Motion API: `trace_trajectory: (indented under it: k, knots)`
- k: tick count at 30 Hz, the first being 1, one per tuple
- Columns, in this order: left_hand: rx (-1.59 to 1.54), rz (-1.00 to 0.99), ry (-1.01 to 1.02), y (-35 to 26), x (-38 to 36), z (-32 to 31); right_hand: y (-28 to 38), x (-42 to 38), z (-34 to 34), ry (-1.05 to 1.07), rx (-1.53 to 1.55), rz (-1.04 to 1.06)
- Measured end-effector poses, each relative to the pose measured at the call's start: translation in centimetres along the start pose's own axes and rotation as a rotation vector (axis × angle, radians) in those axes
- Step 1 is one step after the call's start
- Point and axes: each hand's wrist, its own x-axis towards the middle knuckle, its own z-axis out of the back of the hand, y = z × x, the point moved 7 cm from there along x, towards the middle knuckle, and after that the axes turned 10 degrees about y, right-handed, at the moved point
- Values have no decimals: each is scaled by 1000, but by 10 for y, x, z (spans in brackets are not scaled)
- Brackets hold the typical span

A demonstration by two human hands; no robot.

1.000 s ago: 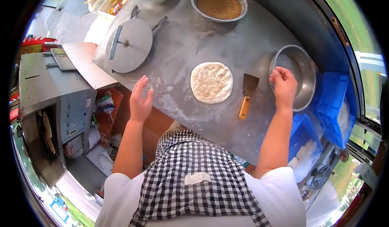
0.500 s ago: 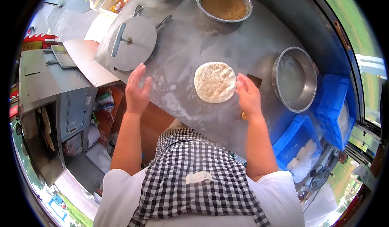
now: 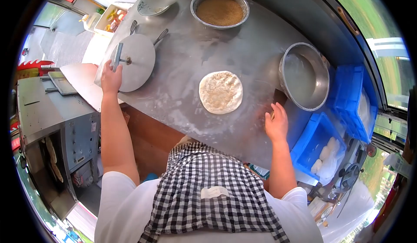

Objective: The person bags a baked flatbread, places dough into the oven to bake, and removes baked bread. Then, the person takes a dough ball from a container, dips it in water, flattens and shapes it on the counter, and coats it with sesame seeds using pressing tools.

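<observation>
A round, flat dough with a floury, bumpy top lies on the metal worktop. To its left, my left hand has its thumb and fingers around the lower end of the bar handle on a round metal disc. My right hand, right of the dough, has its fingers apart beside a scraper with a dark blade; its handle is mostly hidden by the hand. Neither hand touches the dough.
A bowl of brown crumbs stands at the back, a metal basin at the right. Blue crates hold white dough pieces. Two forks lie beyond the disc. An oven stands at lower left, a bottle box at upper left.
My left hand has moved left and up onto the disc's handle. My right hand has moved away from the dough's edge toward the scraper. The view has shifted slightly.
</observation>
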Motion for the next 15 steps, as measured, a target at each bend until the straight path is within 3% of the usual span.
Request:
trace_trajectory:
  k: [2,8,12,15]
  knots:
    - [40,103,188,16,24,-18,7,-6,4,-33,51,-16]
    - [61,7,19,-11,16,-9,9,-13,10,-114,197,-49]
    - [-17,-154,-74,-59,-30,11,5,-18,16,-153,254,-23]
    - [-219,-236,-3,-111,-78,16,5,-12,13,-164,353,-42]
